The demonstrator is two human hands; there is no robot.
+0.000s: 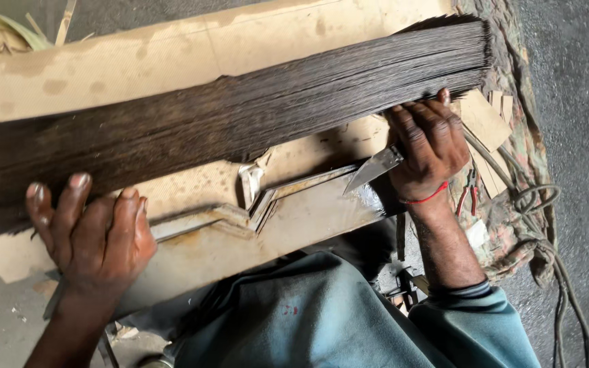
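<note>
We find ourselves in a rough floor-level workshop, shown by the bare grey concrete floor, a worn board serving as work surface, red-handled pliers beside loose cables, scattered offcuts, and a long bundle of dark thin sticks.

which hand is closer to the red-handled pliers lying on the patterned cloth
Right. The right hand, gripping a metal blade, sits just beside the red-handled pliers; the left hand is far across, pressing the dark bundle of thin sticks.
</note>
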